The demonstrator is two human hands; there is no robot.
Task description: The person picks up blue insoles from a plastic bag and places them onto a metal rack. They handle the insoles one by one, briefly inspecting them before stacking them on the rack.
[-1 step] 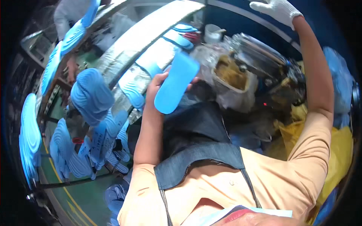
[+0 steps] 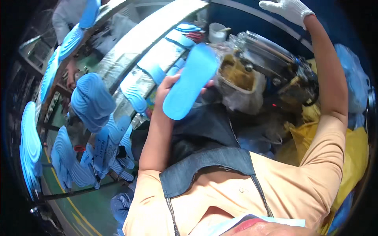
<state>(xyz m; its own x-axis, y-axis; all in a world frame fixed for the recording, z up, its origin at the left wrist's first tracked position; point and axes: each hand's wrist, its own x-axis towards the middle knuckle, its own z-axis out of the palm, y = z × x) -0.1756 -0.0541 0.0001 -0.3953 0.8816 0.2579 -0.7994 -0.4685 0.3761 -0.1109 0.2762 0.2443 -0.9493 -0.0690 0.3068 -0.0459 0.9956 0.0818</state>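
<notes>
1. Our left hand point(image 2: 164, 89) grips the insole point(image 2: 191, 80) across its width, thumb at one edge and fingertips showing past the other. If that grip loosened, the insole could twist or drop onto the apron point(image 2: 204, 129) below.
2. The insole is between the bench point(image 2: 118, 51) and the tub point(image 2: 256, 87), its far end near the tub. A careless swing could dip it into the brown contents and smear its face; we cannot judge the height between them.
3. Our gloved right hand point(image 2: 289, 11) is cut off by the upper edge, so we cannot tell whether it is open or holding anything. Anything wet on that glove could mark the insole.
4. The roller point(image 2: 267, 45) lies beyond the tub; a wide reach might knock it.
5. The stack point(image 2: 92, 102) leans close on our left, so an elbow's nudge could spill it.
</notes>
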